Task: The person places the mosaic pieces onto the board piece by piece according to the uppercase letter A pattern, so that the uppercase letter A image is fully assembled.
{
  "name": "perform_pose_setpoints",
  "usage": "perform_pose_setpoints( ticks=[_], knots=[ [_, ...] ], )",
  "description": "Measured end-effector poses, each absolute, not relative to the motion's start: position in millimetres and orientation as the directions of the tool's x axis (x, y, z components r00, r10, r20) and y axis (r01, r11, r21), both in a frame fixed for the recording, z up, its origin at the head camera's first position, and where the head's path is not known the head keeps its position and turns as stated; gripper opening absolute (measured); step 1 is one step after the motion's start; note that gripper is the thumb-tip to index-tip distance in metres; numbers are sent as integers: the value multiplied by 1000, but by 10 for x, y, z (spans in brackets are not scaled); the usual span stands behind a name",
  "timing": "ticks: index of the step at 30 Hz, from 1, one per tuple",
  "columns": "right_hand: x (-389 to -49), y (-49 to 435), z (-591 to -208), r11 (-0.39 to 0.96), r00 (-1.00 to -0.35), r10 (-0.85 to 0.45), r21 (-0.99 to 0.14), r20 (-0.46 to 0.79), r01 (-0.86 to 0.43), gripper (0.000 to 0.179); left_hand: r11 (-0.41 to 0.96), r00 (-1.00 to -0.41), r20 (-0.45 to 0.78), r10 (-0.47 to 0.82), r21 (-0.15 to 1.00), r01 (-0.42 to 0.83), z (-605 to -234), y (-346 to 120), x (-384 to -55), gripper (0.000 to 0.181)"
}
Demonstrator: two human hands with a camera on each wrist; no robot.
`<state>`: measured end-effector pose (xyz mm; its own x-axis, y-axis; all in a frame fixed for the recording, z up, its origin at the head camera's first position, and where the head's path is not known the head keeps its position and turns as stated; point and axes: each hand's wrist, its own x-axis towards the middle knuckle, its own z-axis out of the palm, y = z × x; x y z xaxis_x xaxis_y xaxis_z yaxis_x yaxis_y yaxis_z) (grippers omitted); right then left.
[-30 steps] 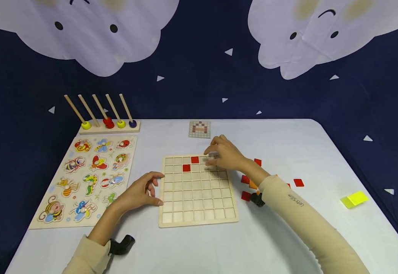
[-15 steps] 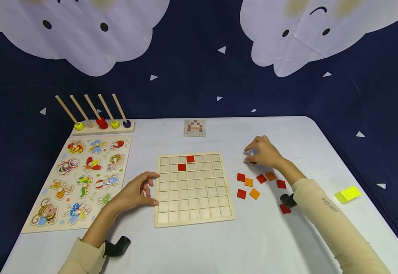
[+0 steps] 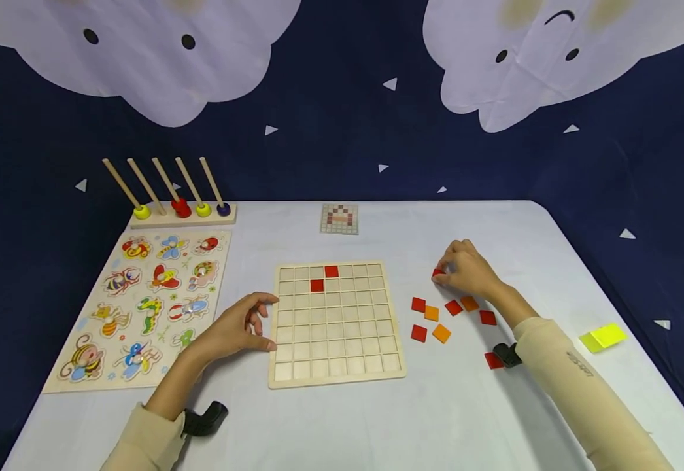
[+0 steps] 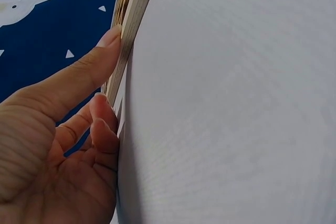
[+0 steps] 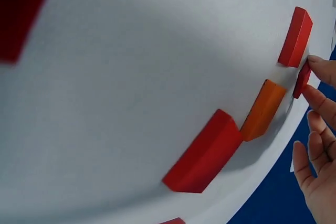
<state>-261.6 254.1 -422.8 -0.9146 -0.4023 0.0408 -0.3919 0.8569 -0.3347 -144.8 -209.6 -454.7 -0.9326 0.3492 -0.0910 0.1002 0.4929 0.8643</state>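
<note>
My left hand point(image 3: 237, 332) rests beside the square wooden grid board point(image 3: 337, 384). Its thumb and index fingertip touch the board's left edge, and the other fingers bend loosely. Two red tiles sit in the grid's upper cells, one point(image 3: 331, 271) in the top row and one point(image 3: 316, 285) diagonally below it. Right of the board, my right hand point(image 3: 468, 268) pinches a red tile point(image 3: 437, 274) between thumb and index finger, close over the table. The right wrist view shows the pinched tile edge-on, the remaining fingers spread apart.
Several loose red tiles point(image 3: 418, 333) and orange tiles point(image 3: 441, 333) lie in front of my right hand. A small pattern card point(image 3: 339, 219) lies behind the board. An insect puzzle point(image 3: 136, 314) and a peg stand point(image 3: 183, 221) occupy the left; yellow sticky notes point(image 3: 603, 337) lie right.
My right hand has moved from over the board's upper right corner to the right, beyond the loose tiles, and now pinches a red tile. My left hand stays at the board's edge.
</note>
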Motion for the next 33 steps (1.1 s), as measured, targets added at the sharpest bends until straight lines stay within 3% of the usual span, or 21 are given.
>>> perform_pose_setpoints(
  ticks=[6,14,25,33],
  knots=[
    [-2599,2348,-4185,833,-886,-454,-306,95,-460,28,496,-933,-94,346,863,97,-4557,-2101,-1459,80],
    [-2506,1769,-4134,727,-789,-588,-311,178,-612,26,475,-929,-93,359,875,96,-4555,-2099,-1469,80],
    [-2394,1089,-4155,632,-688,-708,-292,161,-718,22,469,-927,-85,365,877,104,-4575,-2093,-1457,79],
    [-2336,684,-4176,594,-664,-736,-342,135,-728,24,487,-930,-84,358,867,109,-4556,-2097,-1467,79]
  ],
)
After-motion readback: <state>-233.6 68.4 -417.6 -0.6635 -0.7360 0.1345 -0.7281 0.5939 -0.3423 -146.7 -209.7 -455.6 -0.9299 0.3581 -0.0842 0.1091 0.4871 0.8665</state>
